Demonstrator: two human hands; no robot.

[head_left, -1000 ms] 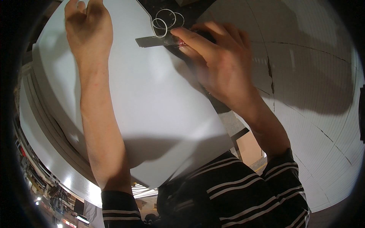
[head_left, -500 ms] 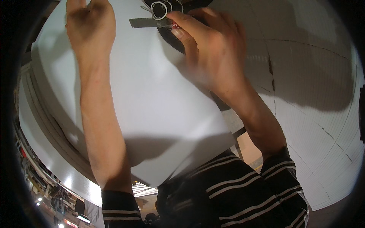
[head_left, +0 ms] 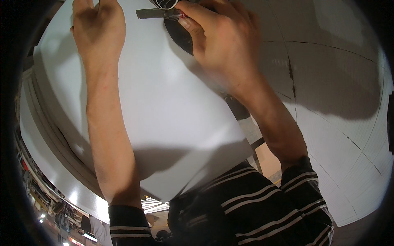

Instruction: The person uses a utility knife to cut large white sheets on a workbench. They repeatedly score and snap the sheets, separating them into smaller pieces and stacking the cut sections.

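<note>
My right hand pinches a flat grey blade between thumb and forefinger. A bit of red and some clear wrapping show where the fingers grip it. Thin white cord lies in loops just above the blade, partly cut off by the top edge. Beneath both hands spreads a large smooth white sheet, and the blade points left across its far right part. My left hand is over the sheet's far left part; its fingers run out of the picture, so their grip is hidden.
More white sheets are layered at the left. To the right stands a pale, finely lined surface with dark cracks. A dark curved part shows beside the white sheet's right edge. Cluttered shelves appear at lower left.
My right hand has moved a little up and left, carrying the blade with it; the cord loops have shifted the same way. My left hand is almost still.
</note>
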